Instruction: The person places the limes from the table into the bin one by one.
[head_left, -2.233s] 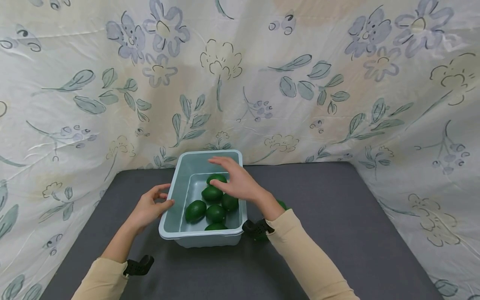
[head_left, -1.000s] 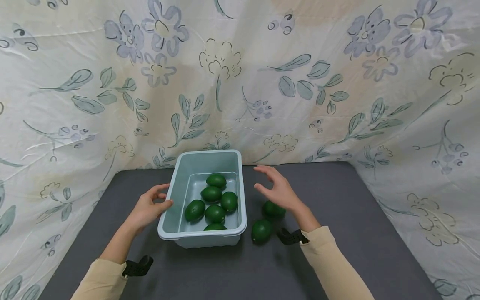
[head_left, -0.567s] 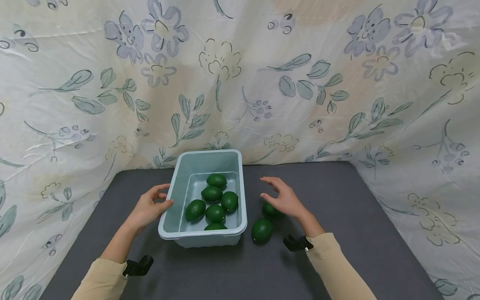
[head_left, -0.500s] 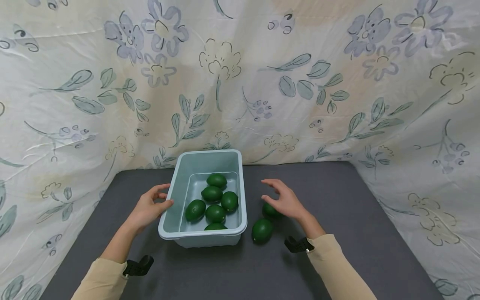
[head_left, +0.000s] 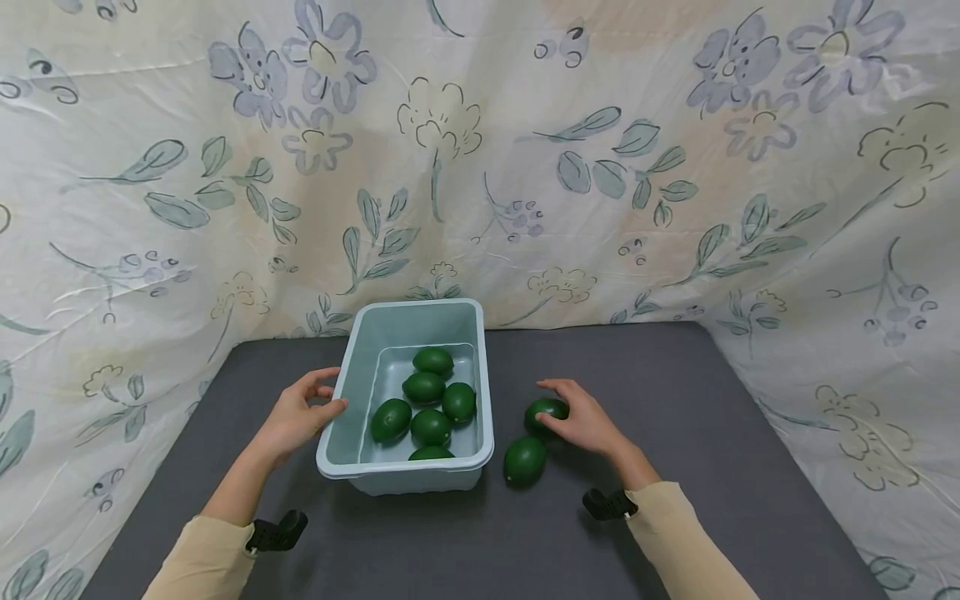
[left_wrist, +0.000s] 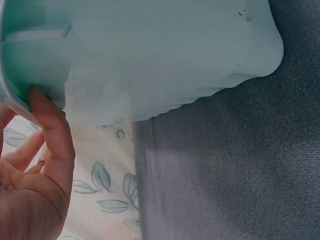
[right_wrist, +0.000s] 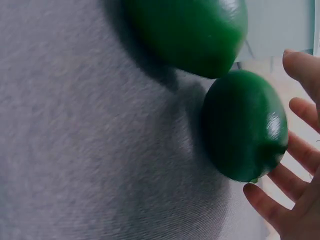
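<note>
In the head view, my left hand (head_left: 294, 421) pinches the left rim of a pale blue-green plastic bin (head_left: 341, 458), thumb on the rim and fingers below. The left wrist view shows a finger and thumb at the rim, close beside the bin's side wall (left_wrist: 175, 50). Several glossy dark green oval fruits (head_left: 390, 421) lie inside. To the right of the bin, my right hand (head_left: 588, 423) is at the farther of two loose fruits (head_left: 545, 407), fingers spread around its far side. The right wrist view shows those fingers loosely curved, beside this fruit (right_wrist: 242, 122). The nearer fruit (head_left: 525, 462) lies in front.
A dark grey cloth-covered table (head_left: 675, 500) bears everything. Behind it and along both sides hangs a pale floral curtain (head_left: 480, 167). The bin's right wall stands just left of the two loose fruits.
My right hand has moved from above the bin to the right, then down to the farther loose fruit. The left hand stays at the rim, and the bin has hardly shifted.
</note>
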